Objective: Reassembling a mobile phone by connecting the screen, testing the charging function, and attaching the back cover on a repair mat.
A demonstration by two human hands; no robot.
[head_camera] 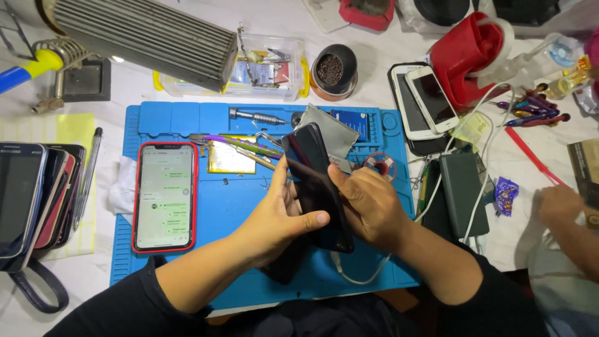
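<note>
Both of my hands hold a black phone [310, 168], tilted up over the blue work mat [243, 200]. My left hand [281, 215] grips its left side, with the thumb across the dark glass. My right hand [368, 203] grips the right edge, thumb on the screen. A white cable [359, 274] hangs from the phone's lower end. A grey cloth [334, 128] lies just behind the phone. On the mat's left lies a red-cased phone [165, 196] with its screen lit.
A stack of phones [34, 196] lies at the left, two more phones [421, 100] at the upper right. A screwdriver [256, 116], tweezers and a flat battery [228, 159] lie on the mat. Another person's hand [558, 206] rests at the right. A soldering iron stand [62, 62] is upper left.
</note>
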